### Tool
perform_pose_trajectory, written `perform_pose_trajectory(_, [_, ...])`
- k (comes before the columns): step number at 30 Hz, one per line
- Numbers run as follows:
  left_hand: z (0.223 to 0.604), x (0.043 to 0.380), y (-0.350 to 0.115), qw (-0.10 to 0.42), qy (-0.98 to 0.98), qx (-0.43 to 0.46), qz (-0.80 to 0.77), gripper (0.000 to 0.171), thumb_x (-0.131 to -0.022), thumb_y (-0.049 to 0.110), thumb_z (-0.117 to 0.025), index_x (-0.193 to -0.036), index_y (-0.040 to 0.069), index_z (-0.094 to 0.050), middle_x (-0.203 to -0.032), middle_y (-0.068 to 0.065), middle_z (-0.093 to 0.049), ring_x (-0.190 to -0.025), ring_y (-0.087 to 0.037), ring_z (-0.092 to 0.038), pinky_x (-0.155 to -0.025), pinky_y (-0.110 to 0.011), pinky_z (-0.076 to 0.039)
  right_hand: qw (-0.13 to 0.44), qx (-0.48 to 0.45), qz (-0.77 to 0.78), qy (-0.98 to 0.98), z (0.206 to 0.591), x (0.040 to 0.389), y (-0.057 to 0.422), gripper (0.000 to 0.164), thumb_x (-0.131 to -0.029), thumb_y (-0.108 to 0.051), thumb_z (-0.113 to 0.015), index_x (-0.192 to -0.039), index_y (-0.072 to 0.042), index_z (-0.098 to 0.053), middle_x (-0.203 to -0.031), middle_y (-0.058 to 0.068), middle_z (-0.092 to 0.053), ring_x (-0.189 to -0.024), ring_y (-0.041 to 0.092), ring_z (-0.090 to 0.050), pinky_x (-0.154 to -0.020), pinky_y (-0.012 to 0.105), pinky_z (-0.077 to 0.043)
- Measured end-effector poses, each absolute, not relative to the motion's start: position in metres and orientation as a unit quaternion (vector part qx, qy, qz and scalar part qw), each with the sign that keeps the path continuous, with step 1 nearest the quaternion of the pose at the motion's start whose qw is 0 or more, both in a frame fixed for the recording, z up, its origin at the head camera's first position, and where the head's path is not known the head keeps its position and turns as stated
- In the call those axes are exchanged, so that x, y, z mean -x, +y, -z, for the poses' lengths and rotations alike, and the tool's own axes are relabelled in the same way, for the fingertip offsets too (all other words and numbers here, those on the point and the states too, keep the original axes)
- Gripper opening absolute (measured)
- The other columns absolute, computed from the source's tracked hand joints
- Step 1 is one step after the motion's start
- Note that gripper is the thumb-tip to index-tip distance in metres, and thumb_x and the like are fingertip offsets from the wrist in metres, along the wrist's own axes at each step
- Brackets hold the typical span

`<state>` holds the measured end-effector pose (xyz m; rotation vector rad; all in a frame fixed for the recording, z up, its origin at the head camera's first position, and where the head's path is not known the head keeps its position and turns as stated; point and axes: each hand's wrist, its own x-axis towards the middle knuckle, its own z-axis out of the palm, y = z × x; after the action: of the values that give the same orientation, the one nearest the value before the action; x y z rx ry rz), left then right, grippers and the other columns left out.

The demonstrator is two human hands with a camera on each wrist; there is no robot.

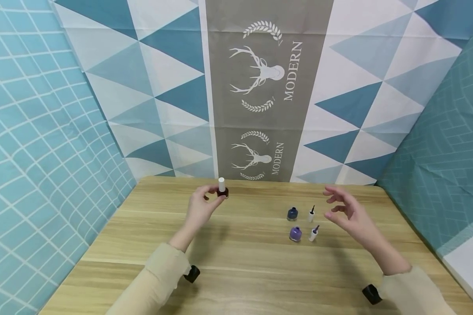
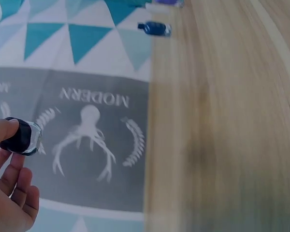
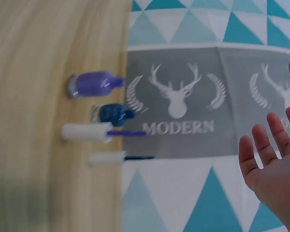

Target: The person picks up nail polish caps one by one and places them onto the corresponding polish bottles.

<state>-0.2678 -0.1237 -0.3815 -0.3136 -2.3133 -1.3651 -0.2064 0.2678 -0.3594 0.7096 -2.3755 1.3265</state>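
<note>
My left hand (image 1: 202,205) pinches a dark nail polish bottle (image 1: 222,192) with its white cap on, held above the far left part of the table. The left wrist view shows thumb and fingers around the dark bottle (image 2: 22,137). Over the right side, my right hand (image 1: 348,214) hovers with loosely bent fingers and holds nothing. Nearest to it stand two white brush caps, one with a dark brush (image 1: 311,215) and one with a purple brush (image 1: 314,234), bristles up. Left of them stand an uncapped dark blue bottle (image 1: 292,214) and an uncapped purple bottle (image 1: 295,234).
The wooden table (image 1: 252,271) meets a patterned cloth backdrop (image 1: 268,118) along its far edge. Blue tiled cloth (image 1: 43,131) hangs on the left, and teal cloth (image 1: 437,175) on the right. Black straps (image 1: 372,294) sit at both wrists.
</note>
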Motion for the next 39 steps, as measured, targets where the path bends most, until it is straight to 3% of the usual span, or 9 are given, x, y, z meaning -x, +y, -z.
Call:
perform_pose_trajectory(9, [0.404, 0.296, -0.139, 0.192, -0.847, 0.075, 0.490, 0.029, -0.081, 0.018, -0.075, -0.107, 0.007, -0.069, -0.106, -0.010, -0.067, -0.100, -0.025, -0.056, -0.080, -0.038, -0.043, 0.138, -0.235, -0.444, -0.854, 0.389, 0.210, 0.289, 0.070, -0.083, 0.001, -0.068, -0.144, -0.007, -0.033, -0.132, -0.019, -0.040, -0.110, 0.000, -0.043, -0.084, 0.016, -0.044])
perform_pose_trajectory(17, [0.421, 0.315, -0.145, 0.178, -0.849, 0.067, 0.493, 0.029, -0.081, 0.018, -0.075, -0.108, 0.007, -0.069, -0.107, -0.010, -0.068, -0.099, -0.026, -0.056, -0.078, -0.035, -0.042, 0.094, -0.217, -0.443, -0.865, 0.417, 0.216, 0.300, 0.066, -0.086, -0.008, -0.067, -0.143, -0.005, -0.033, -0.134, 0.014, -0.044, -0.114, 0.003, -0.042, -0.088, 0.014, -0.042])
perform_pose_trajectory(22, [0.426, 0.324, -0.147, 0.167, -0.845, 0.058, 0.504, 0.030, -0.081, 0.015, -0.075, -0.108, 0.004, -0.068, -0.105, -0.013, -0.068, -0.098, -0.029, -0.056, -0.086, -0.038, -0.041, 0.075, -0.210, -0.449, -0.865, 0.434, 0.223, 0.307, 0.062, -0.087, -0.010, -0.067, -0.140, -0.004, -0.037, -0.130, 0.018, -0.048, -0.113, 0.010, -0.047, -0.088, 0.017, -0.045])
perform_pose_trajectory(27, [0.429, 0.330, -0.147, 0.141, -0.843, 0.037, 0.517, 0.030, -0.081, 0.014, -0.074, -0.108, 0.004, -0.067, -0.108, -0.013, -0.067, -0.101, -0.030, -0.054, -0.090, -0.041, -0.040, 0.056, -0.204, -0.462, -0.861, 0.446, 0.229, 0.312, 0.058, -0.087, -0.008, -0.067, -0.138, -0.004, -0.041, -0.129, 0.021, -0.048, -0.110, 0.006, -0.050, -0.087, 0.024, -0.049])
perform_pose_trajectory(34, [0.437, 0.340, -0.146, 0.130, -0.842, 0.034, 0.523, 0.029, -0.081, 0.009, -0.073, -0.108, 0.000, -0.066, -0.107, -0.015, -0.067, -0.101, -0.030, -0.057, -0.091, -0.040, -0.043, -0.017, -0.171, -0.466, -0.868, 0.453, 0.233, 0.317, 0.058, -0.089, -0.017, -0.066, -0.139, -0.004, -0.040, -0.134, 0.018, -0.049, -0.119, 0.036, -0.047, -0.088, 0.024, -0.047])
perform_pose_trajectory(39, [0.443, 0.344, -0.145, 0.127, -0.847, 0.039, 0.515, 0.025, -0.081, 0.007, -0.073, -0.104, -0.001, -0.067, -0.103, -0.015, -0.067, -0.098, -0.028, -0.059, -0.090, -0.039, -0.044, -0.056, -0.162, -0.457, -0.873, 0.461, 0.238, 0.317, 0.058, -0.086, -0.021, -0.068, -0.137, -0.005, -0.043, -0.131, 0.015, -0.052, -0.118, 0.035, -0.049, -0.093, 0.037, -0.044])
